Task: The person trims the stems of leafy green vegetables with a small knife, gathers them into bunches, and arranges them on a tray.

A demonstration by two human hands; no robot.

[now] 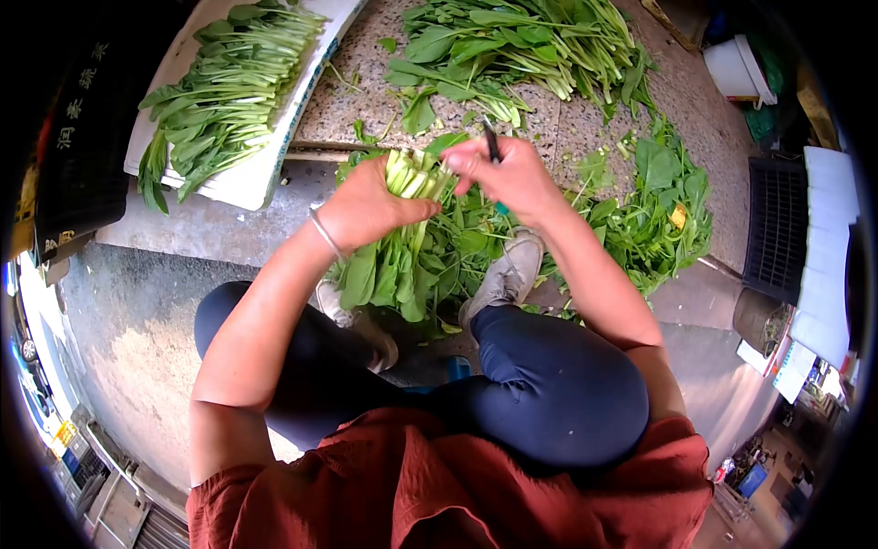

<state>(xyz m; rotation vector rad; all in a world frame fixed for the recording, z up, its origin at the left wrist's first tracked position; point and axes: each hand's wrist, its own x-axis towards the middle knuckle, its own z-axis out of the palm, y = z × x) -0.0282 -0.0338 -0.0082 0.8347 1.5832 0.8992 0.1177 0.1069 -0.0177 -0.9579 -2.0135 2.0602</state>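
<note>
My left hand is wrapped round a bunch of leafy greens, its pale cut stems pointing up and away and its leaves hanging toward my feet. Close beside the stem ends, my right hand is closed on a small knife. The knife's dark part sticks out above the fingers, and a bit of teal shows below them. My right thumb and fingertips are at the stems; whether they touch them I cannot tell.
A white tray at the left bears a neat row of greens. A large heap of greens lies on the speckled stone slab. Loose leaves are piled at the right and between my shoes. A black crate stands far right.
</note>
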